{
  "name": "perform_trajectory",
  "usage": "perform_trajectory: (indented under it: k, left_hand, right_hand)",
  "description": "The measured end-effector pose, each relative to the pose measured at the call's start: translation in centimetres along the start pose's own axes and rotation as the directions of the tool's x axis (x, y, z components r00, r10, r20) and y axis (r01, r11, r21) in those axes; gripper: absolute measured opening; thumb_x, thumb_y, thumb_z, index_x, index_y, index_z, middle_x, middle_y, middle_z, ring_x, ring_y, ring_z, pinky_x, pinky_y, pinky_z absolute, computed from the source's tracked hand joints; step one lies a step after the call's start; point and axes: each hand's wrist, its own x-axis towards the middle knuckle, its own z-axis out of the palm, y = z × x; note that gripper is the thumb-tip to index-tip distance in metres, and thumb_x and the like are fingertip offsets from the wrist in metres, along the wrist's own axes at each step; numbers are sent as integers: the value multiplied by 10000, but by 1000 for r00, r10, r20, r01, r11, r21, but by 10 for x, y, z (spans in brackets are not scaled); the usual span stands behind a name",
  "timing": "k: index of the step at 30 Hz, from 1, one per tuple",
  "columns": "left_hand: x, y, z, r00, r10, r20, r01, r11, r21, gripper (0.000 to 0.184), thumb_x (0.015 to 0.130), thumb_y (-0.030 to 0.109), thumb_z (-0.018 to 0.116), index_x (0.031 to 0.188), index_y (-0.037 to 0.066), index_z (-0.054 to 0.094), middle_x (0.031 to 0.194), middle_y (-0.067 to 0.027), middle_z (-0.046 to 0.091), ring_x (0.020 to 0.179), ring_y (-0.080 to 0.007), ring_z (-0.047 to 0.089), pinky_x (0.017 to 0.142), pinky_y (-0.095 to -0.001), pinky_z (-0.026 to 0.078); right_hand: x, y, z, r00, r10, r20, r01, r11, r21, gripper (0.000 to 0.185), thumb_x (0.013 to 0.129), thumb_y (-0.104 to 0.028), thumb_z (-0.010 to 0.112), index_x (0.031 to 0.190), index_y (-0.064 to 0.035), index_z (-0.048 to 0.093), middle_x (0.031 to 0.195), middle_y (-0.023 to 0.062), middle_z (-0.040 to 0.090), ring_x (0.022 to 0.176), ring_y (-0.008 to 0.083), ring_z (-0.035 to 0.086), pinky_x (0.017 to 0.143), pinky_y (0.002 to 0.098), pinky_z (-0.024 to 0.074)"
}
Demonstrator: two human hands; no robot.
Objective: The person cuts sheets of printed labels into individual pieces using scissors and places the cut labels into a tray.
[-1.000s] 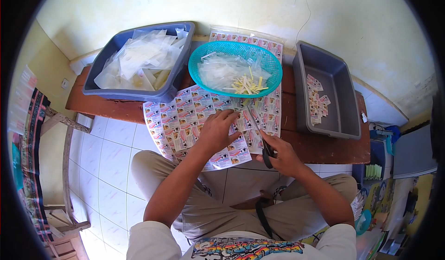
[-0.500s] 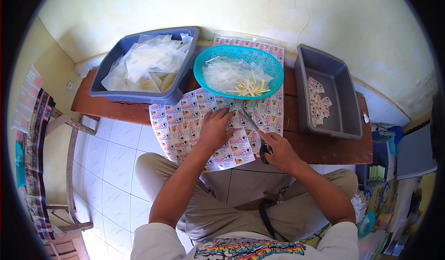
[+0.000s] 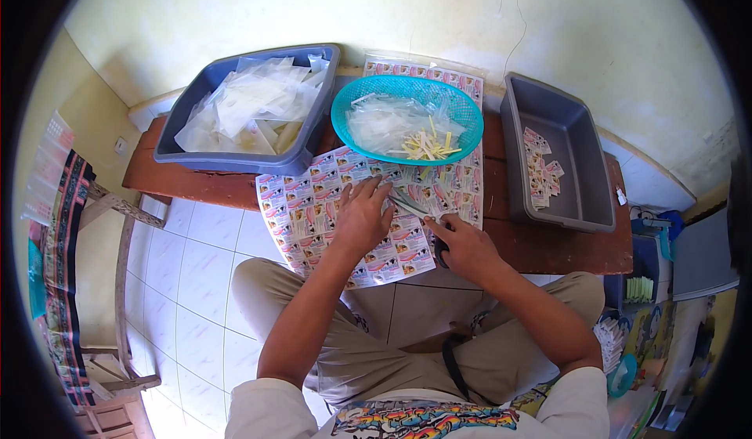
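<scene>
My left hand (image 3: 363, 218) lies on a printed sheet of labels (image 3: 313, 192), fingers stretched out and slightly spread. To its right, my right hand (image 3: 465, 245) grips a pair of scissors (image 3: 410, 205) by the handles. The blades point up and left over the sheet, with their tips near my left fingers. Whether paper lies between the blades I cannot tell. Just beyond both hands stands a turquoise mesh basket (image 3: 338, 130) holding clear plastic pieces (image 3: 392, 126) and thin yellow strips (image 3: 427, 146).
A grey-blue tub (image 3: 235, 162) full of plastic bags (image 3: 243, 106) stands at the left of the wooden bench (image 3: 548, 249). On the right, a dark grey tub (image 3: 576, 165) holds several small cut labels (image 3: 542, 174). A wall (image 3: 423, 16) rises behind the bench.
The scissors have tilted flatter, their blades now pointing more to the left. My right hand has shifted slightly, while my left hand stays on the sheet. The whole view has moved a little.
</scene>
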Motion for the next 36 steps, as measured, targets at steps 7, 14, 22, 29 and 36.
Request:
perform_trajectory:
  k: [7,14,22,29,36]
  left_hand:
    - [1,5,5,997,34,71,-32,999,-34,490,916,201,790,1378,75,685,1495,-192,629,1412,-381,577,1219,-592,393]
    - [4,14,9,986,66,151,-58,997,-56,508,922,221,802,1398,88,683,1504,-206,622,1407,-412,575,1208,-546,424]
    - [13,26,25,979,152,139,-137,984,-112,518,913,211,809,1395,74,678,1490,-203,629,1406,-412,569,1195,-518,441]
    - [21,30,52,922,313,229,-312,949,-45,462,954,68,680,1415,88,668,1554,-159,575,1498,-392,480,1233,-622,358]
    - [21,34,54,909,288,301,-280,957,-70,458,940,29,640,1389,93,699,1597,-138,545,1525,-373,453,1248,-655,320]
  right_hand:
    - [2,-8,6,1000,-11,-25,8,990,-138,661,861,-108,716,1510,-200,629,1234,140,640,1019,355,729,837,483,623]
    - [2,-10,1,999,-40,-19,35,981,-189,657,858,-163,764,1502,-195,635,1276,156,626,1092,350,711,875,479,617]
    - [10,2,-31,998,49,28,-48,999,-10,596,900,-194,768,1478,-129,636,1354,205,607,1160,423,701,950,505,606]
    - [40,40,0,956,251,-153,-236,965,113,451,885,-207,834,1254,15,703,1165,234,678,1069,434,725,932,508,604]
    - [53,38,-7,908,391,-151,-358,910,208,369,840,-220,886,1116,-23,742,1072,160,741,1041,381,746,880,480,601]
